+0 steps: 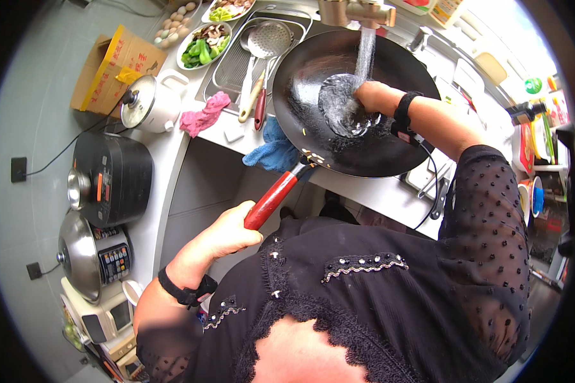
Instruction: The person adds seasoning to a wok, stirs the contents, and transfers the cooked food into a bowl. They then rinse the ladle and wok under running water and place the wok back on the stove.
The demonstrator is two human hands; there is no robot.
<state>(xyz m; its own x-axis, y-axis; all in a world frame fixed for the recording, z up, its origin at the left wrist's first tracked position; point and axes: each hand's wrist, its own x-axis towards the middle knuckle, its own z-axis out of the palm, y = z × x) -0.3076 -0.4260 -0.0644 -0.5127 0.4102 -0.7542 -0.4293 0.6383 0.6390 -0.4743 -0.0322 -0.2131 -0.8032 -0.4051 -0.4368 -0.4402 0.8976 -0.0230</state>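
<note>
My left hand [232,230] grips the red handle [270,201] of a large black wok [299,112]. The wok sits over the sink area, tilted in the view, beneath a metal faucet [357,13]. A stream of water [365,50] falls into the wok and churns in a pool at its middle. My right hand [376,97] reaches into that pool beside the stream. Its fingers are hidden by the water and by the hand itself, so I cannot see whether they hold anything. Pale food bits [315,157] cling to the rim by the handle.
A blue cloth [273,148] lies under the wok's handle side. Left of it are a pink cloth [205,115], a skimmer [270,39] and a plate of vegetables [205,45]. A white electric pot [146,103] stands on the left counter. A knife [440,198] lies at right.
</note>
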